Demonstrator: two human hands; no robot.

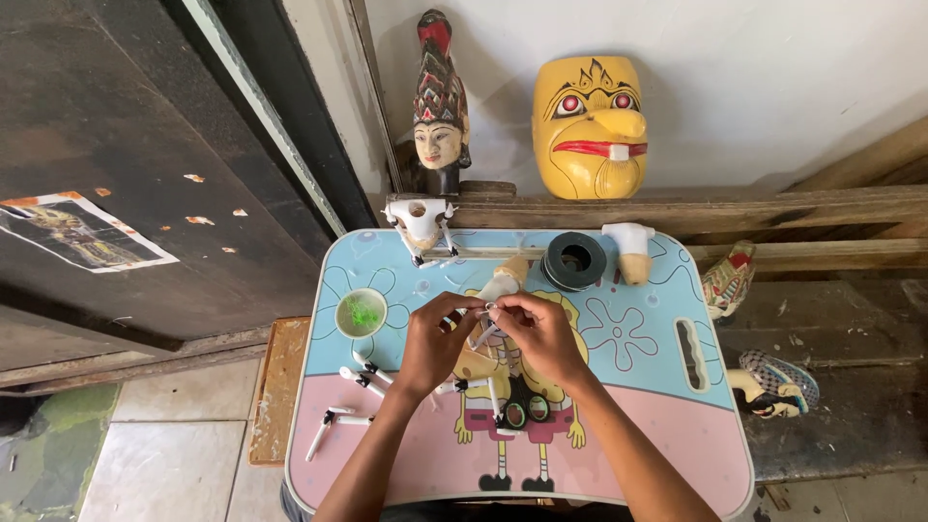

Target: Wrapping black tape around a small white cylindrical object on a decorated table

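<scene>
Both my hands meet over the middle of a small cartoon-printed table (638, 416). My left hand (435, 340) and my right hand (536, 333) pinch a small white and tan puppet part (486, 319) between their fingertips. A tan wooden puppet body (474, 365) lies under them. Black-handled scissors (522, 411) rest just below my right wrist. White puppet arm pieces (362, 372) lie left of my left forearm, and another jointed white arm piece (333, 422) lies nearer the table's front left.
A small bowl holding something green (362, 312) sits at the table's left. A black tape roll (573, 261), a white and tan puppet part (630, 249) and a white puppet torso (420, 224) stand along the back. A yellow mask (590, 126) and a carved painted head (441, 106) lean on the wall.
</scene>
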